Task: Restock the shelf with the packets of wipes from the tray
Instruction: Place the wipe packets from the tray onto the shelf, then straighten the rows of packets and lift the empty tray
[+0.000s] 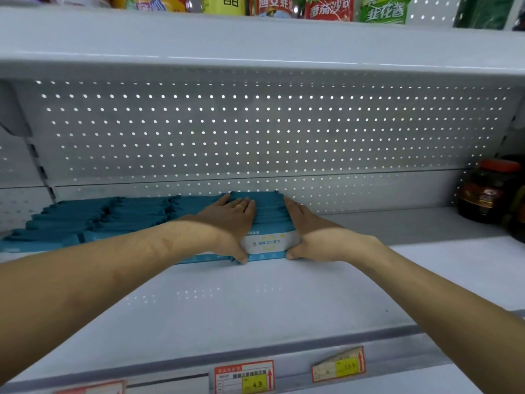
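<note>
Firmly, left hand (230, 223) and right hand (315, 231) press flat-fingered grips against a stack of wipes packets (267, 220) just right of the teal row (99, 220); even pressure should keep it square.

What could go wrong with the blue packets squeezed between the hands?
The held packets stand in a row, pressed only by the left hand and right hand; letting go unevenly might tip them onto the bare shelf on the right. Sliding them left could also knock the neighbouring rows crooked.
</note>
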